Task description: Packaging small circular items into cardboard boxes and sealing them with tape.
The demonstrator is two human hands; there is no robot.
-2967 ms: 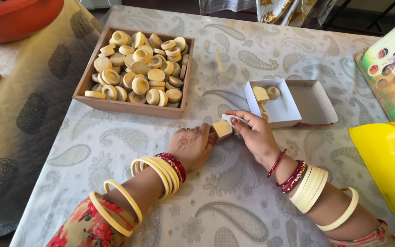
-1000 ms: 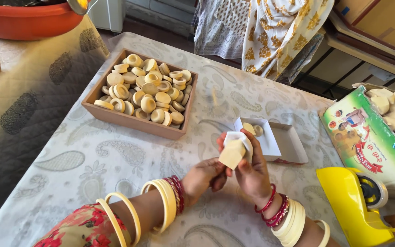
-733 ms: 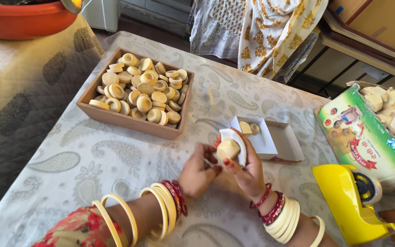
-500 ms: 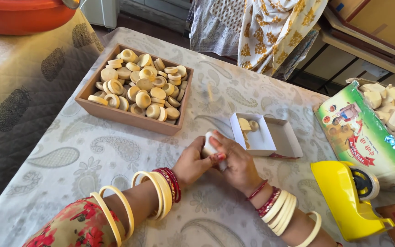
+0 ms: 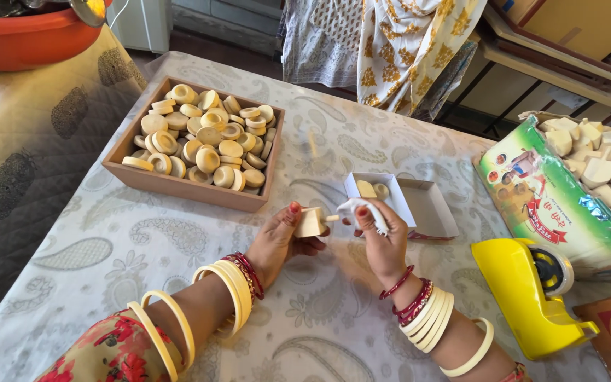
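Table [image 5: 362, 134] covered with a pale paisley cloth. On it, far left, a wooden tray [image 5: 178, 185] filled with round cream discs. At right, a green printed bag [image 5: 539, 205] of pale square blocks, and nearer the person a yellow tape dispenser [image 5: 525, 293]. At centre, a small open white box [image 5: 419, 205] with two pieces inside.

Left hand [image 5: 281, 240], just in front of the tray, fingers curled and closed around a cream block [image 5: 311, 222]; a short peg juts from it, pointing right toward the other hand, long axis roughly level. Block is held above the cloth, just short of the box.

Right hand [image 5: 383, 237], fingers pressed together, pinches a crumpled white wrapper [image 5: 363, 211], near the peg's tip; contact cannot be determined.
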